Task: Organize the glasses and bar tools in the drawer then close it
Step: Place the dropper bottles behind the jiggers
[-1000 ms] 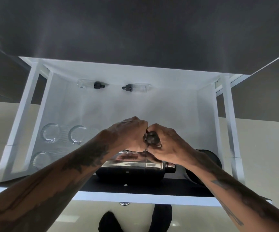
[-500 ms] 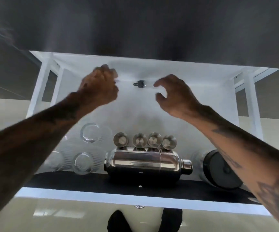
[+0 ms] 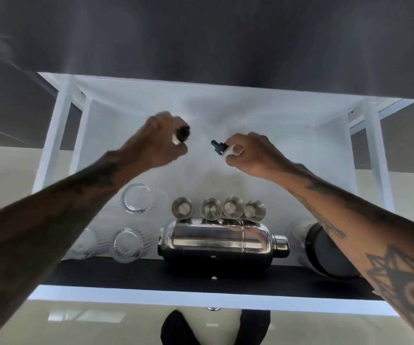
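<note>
L hand [image 3: 158,143], R hand [image 3: 248,155]: fists w/ dropper bottles [image 3: 219,147]

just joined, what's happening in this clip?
A person is sorting an open white drawer. Each hand holds a small clear dropper bottle with a black cap above the back of the drawer: the left hand has one bottle, the right hand the other. Nearer the front, four small steel cups stand in a row behind a shaker lying on its side, with glasses to the left and a black-lidded jar to the right.
</note>
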Motion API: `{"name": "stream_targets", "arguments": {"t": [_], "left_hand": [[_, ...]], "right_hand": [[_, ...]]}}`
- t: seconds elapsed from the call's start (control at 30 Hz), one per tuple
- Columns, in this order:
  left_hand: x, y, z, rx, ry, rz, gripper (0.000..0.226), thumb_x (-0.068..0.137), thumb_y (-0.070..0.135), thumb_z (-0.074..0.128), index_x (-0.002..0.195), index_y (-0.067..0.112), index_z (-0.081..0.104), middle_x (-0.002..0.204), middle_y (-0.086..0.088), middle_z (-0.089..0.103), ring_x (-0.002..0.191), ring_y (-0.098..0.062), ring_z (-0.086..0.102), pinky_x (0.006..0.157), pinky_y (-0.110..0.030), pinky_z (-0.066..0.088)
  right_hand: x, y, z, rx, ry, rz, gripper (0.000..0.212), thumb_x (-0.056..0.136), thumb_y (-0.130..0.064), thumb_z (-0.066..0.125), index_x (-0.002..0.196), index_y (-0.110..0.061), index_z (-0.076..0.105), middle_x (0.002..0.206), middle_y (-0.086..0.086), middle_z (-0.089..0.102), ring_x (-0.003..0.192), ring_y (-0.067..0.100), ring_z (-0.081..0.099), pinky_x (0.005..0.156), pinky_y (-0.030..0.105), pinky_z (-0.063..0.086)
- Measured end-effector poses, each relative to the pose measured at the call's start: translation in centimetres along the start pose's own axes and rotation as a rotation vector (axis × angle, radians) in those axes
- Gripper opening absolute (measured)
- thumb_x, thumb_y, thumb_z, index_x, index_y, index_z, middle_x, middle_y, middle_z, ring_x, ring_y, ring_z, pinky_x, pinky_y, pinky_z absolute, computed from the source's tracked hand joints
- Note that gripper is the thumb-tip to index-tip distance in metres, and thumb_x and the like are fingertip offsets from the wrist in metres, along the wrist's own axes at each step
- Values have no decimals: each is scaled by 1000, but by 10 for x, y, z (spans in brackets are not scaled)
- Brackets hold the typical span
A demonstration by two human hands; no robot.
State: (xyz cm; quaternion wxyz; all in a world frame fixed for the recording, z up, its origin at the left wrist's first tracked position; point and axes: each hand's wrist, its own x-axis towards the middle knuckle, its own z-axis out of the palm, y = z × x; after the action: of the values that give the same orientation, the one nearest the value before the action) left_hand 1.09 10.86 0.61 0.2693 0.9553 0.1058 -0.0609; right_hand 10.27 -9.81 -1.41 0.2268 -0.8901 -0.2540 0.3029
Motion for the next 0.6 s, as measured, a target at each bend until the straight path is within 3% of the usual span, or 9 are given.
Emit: {"name": "stream_targets", "arguments": {"t": [0.07,0.13,0.27,0.4,0.47,0.6], "left_hand": [[-18,20,10,-203,-82,2,27,77,6,74,104,8,70,101,-11,70,92,-26,67,81,-36,56],[-30,33,23,-230,-190,-17,30,78,8,77,107,14,69,104,-6,72,90,-21,69,77,-33,59],[-32,43,32,-207,-287,-70,36,78,15,81,111,17,68,112,-8,71,92,-19,68,73,-30,54],[-28,47,22,-105,-395,-86,29,80,14,75,109,15,71,107,-5,73,91,-21,69,76,-40,59],[-29,52,17,-62,-452,-97,30,81,13,69,111,15,70,106,-5,72,84,-19,69,69,-41,60],[-31,56,17,-37,-497,-120,36,87,25,64,121,14,67,112,-6,71,82,-19,69,64,-35,58]], "right_hand": [[-16,8,-1,212,-47,19,30,82,-26,69,111,-27,64,113,1,64,99,17,64,82,35,55],[-28,12,3,295,-111,-11,29,82,-21,71,107,-29,59,113,-5,65,98,10,66,81,30,56],[-34,11,9,325,-186,-35,38,80,-14,74,111,-30,57,110,-2,65,101,8,63,78,19,47],[-32,5,6,373,-241,-30,38,76,-5,76,99,-30,58,111,-3,65,112,12,60,94,31,47],[-33,1,6,327,-275,-34,41,77,-5,75,93,-37,56,107,-10,66,112,9,60,97,34,45],[-35,-4,8,222,-322,-30,35,79,-8,68,95,-38,59,107,-16,67,104,2,61,87,27,47]]}}
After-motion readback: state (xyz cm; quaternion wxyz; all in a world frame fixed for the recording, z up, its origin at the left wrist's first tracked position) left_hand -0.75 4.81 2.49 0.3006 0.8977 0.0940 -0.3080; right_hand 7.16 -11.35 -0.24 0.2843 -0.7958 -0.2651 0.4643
